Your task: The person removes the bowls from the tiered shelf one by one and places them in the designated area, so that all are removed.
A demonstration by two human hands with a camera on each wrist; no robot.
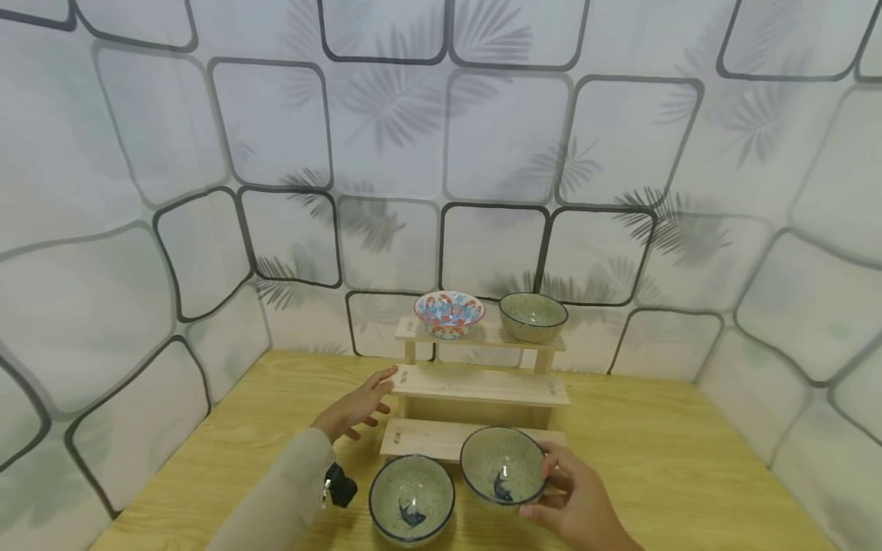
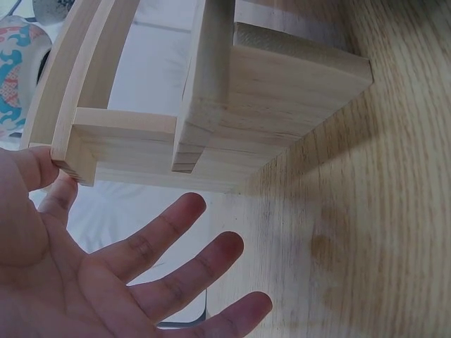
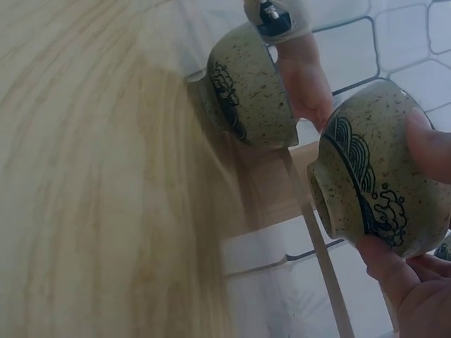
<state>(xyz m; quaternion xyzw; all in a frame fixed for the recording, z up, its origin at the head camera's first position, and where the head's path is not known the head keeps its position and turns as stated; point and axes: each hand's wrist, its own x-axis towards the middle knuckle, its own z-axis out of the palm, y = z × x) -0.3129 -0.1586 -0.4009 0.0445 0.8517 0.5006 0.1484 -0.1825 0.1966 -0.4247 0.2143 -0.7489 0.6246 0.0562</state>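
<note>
My right hand (image 1: 575, 497) grips a speckled green-grey bowl (image 1: 503, 463) by its right side, thumb near the rim and fingers beneath. Dark wave markings show on the bowl's outside in the right wrist view, and a blue fish inside it from the head view. It overlaps the lowest step of a three-tier wooden stand (image 1: 475, 385). At the stand's left end, my left hand (image 1: 354, 409) pinches a board end between thumb and index finger; the other fingers (image 2: 222, 250) spread out straight. A matching bowl (image 1: 411, 499) rests on the table in front of the stand.
On the top tier stand a red, blue and white patterned bowl (image 1: 449, 312) at left and another speckled bowl (image 1: 534, 315) at right. The wood-grain table (image 1: 648, 444) meets a patterned curtain (image 1: 386, 153) behind and at both sides.
</note>
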